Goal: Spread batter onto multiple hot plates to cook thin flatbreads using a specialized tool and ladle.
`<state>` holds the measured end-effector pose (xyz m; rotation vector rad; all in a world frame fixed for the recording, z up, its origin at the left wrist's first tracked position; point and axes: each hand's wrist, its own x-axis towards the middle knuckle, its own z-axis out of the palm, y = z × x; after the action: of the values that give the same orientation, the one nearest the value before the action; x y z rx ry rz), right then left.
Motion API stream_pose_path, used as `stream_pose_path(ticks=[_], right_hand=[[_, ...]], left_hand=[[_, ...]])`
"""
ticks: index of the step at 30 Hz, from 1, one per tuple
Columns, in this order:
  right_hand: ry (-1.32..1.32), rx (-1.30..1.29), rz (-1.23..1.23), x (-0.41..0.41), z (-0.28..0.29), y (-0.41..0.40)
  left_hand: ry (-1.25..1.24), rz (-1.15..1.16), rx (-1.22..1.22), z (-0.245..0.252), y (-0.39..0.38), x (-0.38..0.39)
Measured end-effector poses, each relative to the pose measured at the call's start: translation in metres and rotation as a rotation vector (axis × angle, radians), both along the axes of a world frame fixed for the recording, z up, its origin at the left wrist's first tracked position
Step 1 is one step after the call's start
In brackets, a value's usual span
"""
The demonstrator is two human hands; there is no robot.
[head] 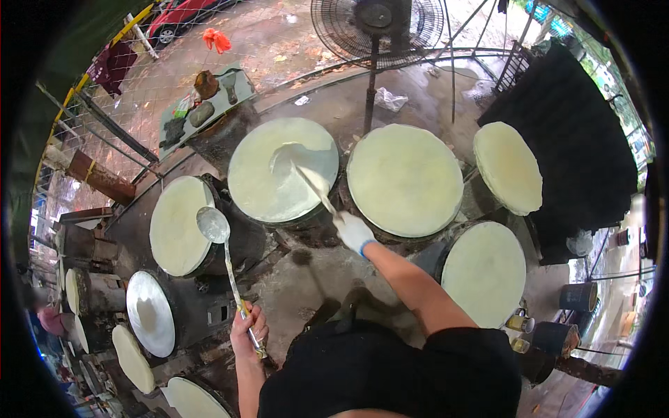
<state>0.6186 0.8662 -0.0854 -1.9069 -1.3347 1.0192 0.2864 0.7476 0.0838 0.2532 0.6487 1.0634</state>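
Note:
My right hand (354, 231), in a white glove with a blue cuff, grips a batter-coated spreading tool (315, 186). Its blade lies on a round griddle (326, 151) partly covered with pale batter (251, 172), with thinner, streaked batter near the blade. My bare left hand (250, 327) holds a long-handled metal ladle (214, 224) upright, its bowl over the edge of the pale round sheet (177, 230) on the left griddle. Another griddle right of the spreading tool carries a full pale sheet (405, 180).
Further sheets lie at the right (485, 274) and far right (508, 168). A bare metal griddle (150, 313) stands lower left. A pedestal fan (376, 31) and a wire fence (261, 31) stand ahead; buckets (578, 296) are at right.

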Motion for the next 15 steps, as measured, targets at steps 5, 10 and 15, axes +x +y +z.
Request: stream_pose_path(ticks=[5, 10, 15], right_hand=[[0.030, -0.034, 0.285, -0.001, 0.016, -0.001], [0.078, -0.158, 0.148, -0.006, -0.001, -0.051], [-0.261, -0.117, -0.266, 0.001, 0.011, 0.095]], left_hand=[[0.060, 0.007, 0.014, -0.001, 0.012, 0.019], [0.071, 0.008, -0.018, -0.009, 0.023, 0.014], [0.020, -0.058, -0.040, -0.008, 0.039, 0.010]])
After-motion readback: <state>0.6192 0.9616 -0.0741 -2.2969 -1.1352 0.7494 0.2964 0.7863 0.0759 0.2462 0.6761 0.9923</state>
